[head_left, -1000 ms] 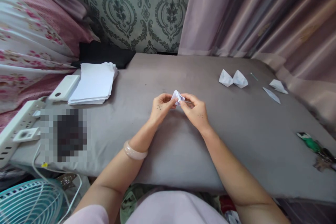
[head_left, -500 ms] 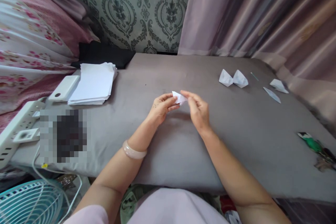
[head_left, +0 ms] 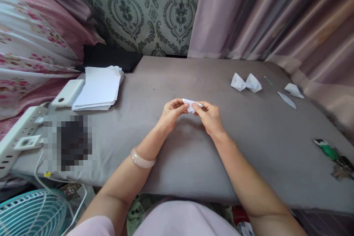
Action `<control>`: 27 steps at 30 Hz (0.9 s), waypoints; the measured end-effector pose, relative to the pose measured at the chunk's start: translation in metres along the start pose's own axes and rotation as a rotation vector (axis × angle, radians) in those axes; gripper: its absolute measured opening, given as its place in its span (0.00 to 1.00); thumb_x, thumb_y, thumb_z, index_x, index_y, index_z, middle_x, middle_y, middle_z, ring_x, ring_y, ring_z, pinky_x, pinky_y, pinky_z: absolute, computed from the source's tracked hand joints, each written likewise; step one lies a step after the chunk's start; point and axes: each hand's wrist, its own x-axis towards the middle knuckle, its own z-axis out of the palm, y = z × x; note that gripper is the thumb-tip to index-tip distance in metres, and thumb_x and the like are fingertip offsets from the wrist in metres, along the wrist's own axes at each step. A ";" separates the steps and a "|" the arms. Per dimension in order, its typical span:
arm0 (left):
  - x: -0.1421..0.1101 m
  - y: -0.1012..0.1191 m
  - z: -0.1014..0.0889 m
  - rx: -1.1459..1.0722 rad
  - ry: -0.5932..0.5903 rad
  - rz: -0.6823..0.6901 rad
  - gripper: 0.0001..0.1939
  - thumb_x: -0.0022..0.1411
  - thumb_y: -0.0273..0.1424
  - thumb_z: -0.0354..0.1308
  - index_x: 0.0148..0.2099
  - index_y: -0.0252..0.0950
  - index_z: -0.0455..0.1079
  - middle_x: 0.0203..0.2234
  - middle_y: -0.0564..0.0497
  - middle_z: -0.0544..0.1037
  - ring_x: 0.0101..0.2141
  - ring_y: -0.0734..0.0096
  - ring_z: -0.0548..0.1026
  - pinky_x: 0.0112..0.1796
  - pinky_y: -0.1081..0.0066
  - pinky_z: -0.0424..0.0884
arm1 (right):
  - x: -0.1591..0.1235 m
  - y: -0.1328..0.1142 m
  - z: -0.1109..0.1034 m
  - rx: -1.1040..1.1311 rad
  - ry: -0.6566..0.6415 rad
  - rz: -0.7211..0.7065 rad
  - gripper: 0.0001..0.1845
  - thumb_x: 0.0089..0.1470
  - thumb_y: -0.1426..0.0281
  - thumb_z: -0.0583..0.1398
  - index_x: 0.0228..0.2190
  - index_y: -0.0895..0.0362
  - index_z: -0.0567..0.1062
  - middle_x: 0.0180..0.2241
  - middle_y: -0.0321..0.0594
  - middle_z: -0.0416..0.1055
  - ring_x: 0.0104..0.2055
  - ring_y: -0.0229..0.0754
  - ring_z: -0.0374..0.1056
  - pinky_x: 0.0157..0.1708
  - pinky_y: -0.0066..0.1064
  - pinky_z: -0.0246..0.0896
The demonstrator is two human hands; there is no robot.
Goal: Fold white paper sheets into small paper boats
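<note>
A small folded piece of white paper (head_left: pixel 190 105) is held above the grey cloth, near the middle of the view. My left hand (head_left: pixel 173 113) pinches its left side between thumb and fingers. On the right side of the paper, my right hand (head_left: pixel 210 117) is closed too, its thumb pressing on the near face. Both thumbs point toward each other across the paper. Fingertips behind the paper are partly hidden.
A stack of white paper (head_left: pixel 96 88) lies at left beside a white box (head_left: pixel 68 93) and a power strip (head_left: pixel 20 136). Folded paper shapes (head_left: pixel 253 83) and a thin stick (head_left: pixel 268 80) are at right, with keys (head_left: pixel 341 167) nearer. A fan (head_left: pixel 31 214) stands below left.
My right hand has shifted its grip, bringing its thumb onto the paper's near face. The paper has turned and now looks wider and flatter. My left hand has barely moved.
</note>
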 end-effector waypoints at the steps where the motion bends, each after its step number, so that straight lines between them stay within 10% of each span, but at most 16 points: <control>1: -0.001 0.001 0.001 0.000 -0.009 -0.004 0.13 0.48 0.31 0.69 0.35 0.31 0.73 0.28 0.51 0.76 0.29 0.77 0.73 0.35 0.74 0.69 | 0.000 0.000 -0.001 -0.004 -0.006 0.001 0.17 0.44 0.57 0.65 0.30 0.58 0.79 0.23 0.36 0.73 0.26 0.36 0.66 0.30 0.30 0.64; 10: -0.002 0.008 -0.004 -0.090 -0.171 -0.088 0.15 0.56 0.39 0.65 0.41 0.34 0.74 0.29 0.50 0.75 0.31 0.74 0.73 0.36 0.71 0.72 | -0.001 -0.008 -0.003 0.295 -0.205 0.243 0.22 0.42 0.54 0.68 0.37 0.54 0.74 0.27 0.36 0.76 0.28 0.37 0.70 0.29 0.29 0.64; 16: 0.003 0.006 -0.008 -0.121 -0.129 -0.093 0.15 0.50 0.38 0.70 0.33 0.32 0.73 0.23 0.55 0.71 0.23 0.82 0.68 0.28 0.79 0.66 | 0.000 -0.006 -0.004 0.106 -0.208 0.070 0.19 0.48 0.53 0.64 0.36 0.52 0.78 0.35 0.38 0.76 0.38 0.38 0.69 0.36 0.30 0.61; 27: -0.002 0.017 -0.013 0.011 -0.232 -0.267 0.19 0.46 0.40 0.72 0.30 0.31 0.70 0.18 0.57 0.69 0.17 0.84 0.64 0.19 0.80 0.60 | 0.001 -0.015 -0.020 0.281 -0.484 0.328 0.16 0.43 0.58 0.69 0.27 0.57 0.75 0.22 0.31 0.64 0.21 0.29 0.54 0.18 0.25 0.42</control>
